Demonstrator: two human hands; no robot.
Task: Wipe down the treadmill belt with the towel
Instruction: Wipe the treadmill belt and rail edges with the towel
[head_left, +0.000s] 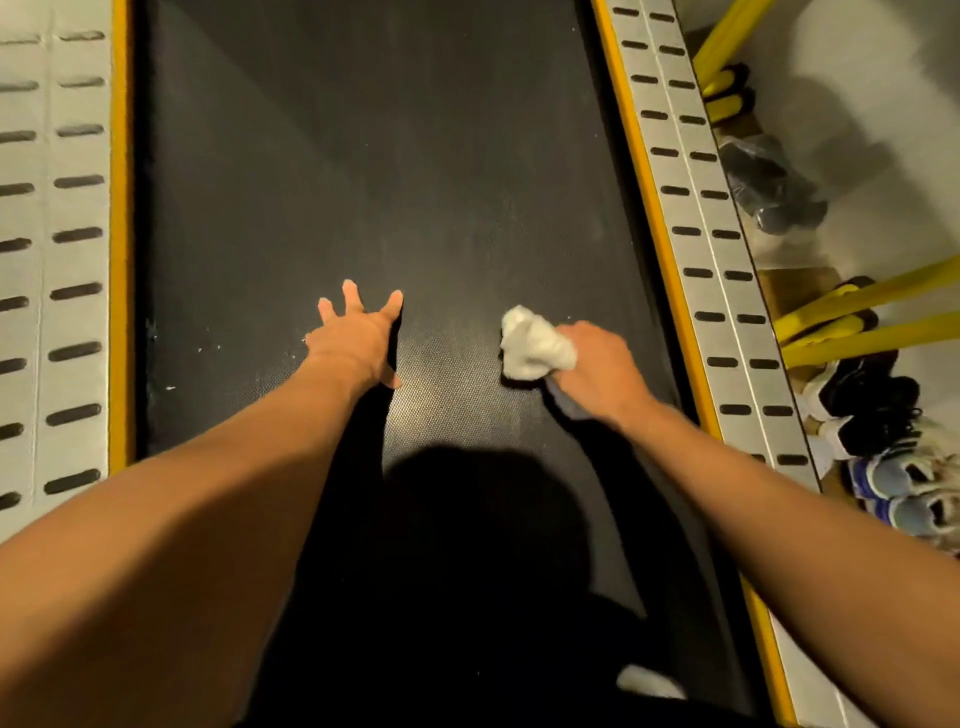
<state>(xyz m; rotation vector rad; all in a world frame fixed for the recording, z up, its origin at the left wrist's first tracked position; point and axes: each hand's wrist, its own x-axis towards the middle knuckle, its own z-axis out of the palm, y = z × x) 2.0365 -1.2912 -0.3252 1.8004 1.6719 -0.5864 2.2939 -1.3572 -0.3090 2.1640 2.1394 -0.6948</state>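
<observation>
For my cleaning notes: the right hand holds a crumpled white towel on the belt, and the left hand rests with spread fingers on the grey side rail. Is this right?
Not quite. In the head view the left hand rests with spread fingers on the black belt, not the grey side rail. The right hand does hold the crumpled white towel on the belt.

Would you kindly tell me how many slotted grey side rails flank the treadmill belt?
2. The left side rail runs along the left edge of the belt, and the right side rail along its right edge. Both continue out of frame, and none seems hidden.
</observation>
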